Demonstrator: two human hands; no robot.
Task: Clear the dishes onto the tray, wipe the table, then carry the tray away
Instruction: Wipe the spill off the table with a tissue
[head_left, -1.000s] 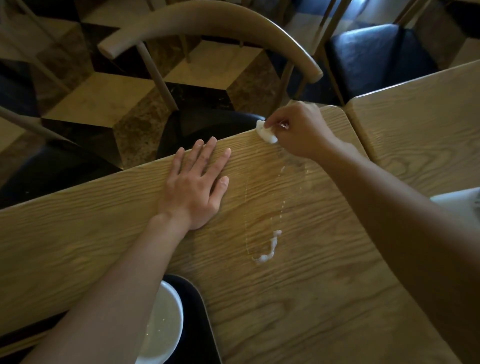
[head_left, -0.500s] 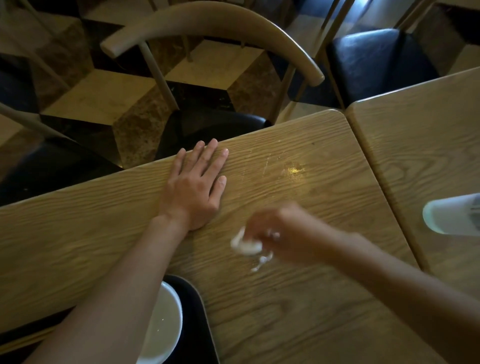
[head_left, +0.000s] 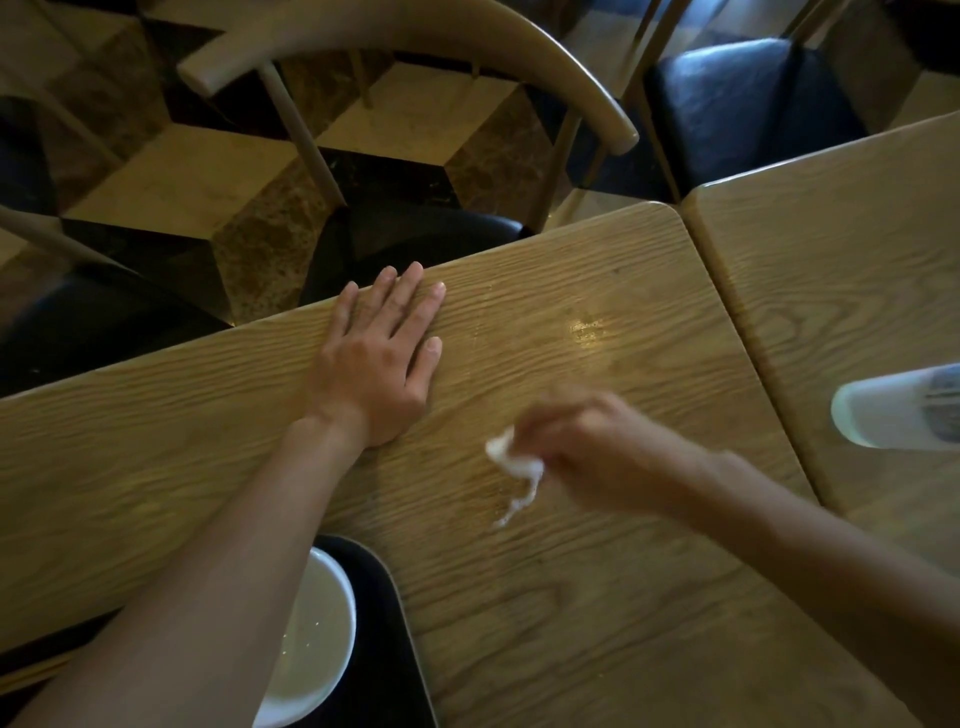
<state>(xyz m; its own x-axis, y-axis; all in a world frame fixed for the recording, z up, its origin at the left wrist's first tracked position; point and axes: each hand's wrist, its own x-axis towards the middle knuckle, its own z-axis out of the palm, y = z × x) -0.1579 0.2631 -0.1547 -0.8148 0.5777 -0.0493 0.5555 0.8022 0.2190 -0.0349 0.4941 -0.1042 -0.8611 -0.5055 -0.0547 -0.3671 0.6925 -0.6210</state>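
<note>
My left hand (head_left: 382, 358) lies flat and open on the wooden table (head_left: 571, 597), fingers reaching its far edge. My right hand (head_left: 597, 449), blurred by motion, is closed on a small white wipe (head_left: 511, 457) pressed to the tabletop. A thin streak of white foam (head_left: 517, 506) trails just below the wipe. At the near edge sits a black tray (head_left: 384, 649) holding a white bowl (head_left: 311, 639), partly hidden under my left forearm.
A second wooden table (head_left: 841, 270) butts against this one on the right, with a pale bottle (head_left: 893, 408) lying at the frame's right edge. A curved-back chair (head_left: 415, 31) with a black seat stands behind the table, and another black seat (head_left: 753, 104) farther right.
My right hand has dragged the wipe from the table's far edge toward me to mid-table, smearing away most of the foam line. My left hand has stayed flat.
</note>
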